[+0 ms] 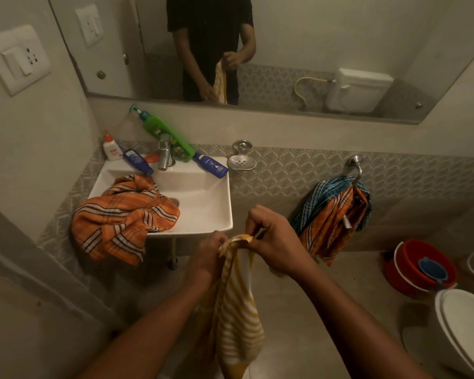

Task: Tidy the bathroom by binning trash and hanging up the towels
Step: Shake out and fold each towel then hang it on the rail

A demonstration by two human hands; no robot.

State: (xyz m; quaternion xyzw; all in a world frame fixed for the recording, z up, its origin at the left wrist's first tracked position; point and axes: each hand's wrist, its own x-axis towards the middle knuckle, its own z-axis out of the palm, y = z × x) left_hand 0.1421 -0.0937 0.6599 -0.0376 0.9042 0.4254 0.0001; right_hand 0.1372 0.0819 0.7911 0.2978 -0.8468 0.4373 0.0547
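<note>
Both hands grasp the top edge of the yellow striped towel (233, 305): left hand (210, 251) bunching it, right hand (274, 242) pinching it. It hangs between the forearms at 6 o'clock. Spread the edge before threading the ring (355, 170) at 2 o'clock, already crowded with towels.

Single head-worn wide-angle view, looking forward and down, close above the sink (219, 214) and mirror (312, 50)

Both arms reach out in front. The left hand (210, 251) and the right hand (274, 242) are close together, fingers curled, pinching something.
</note>
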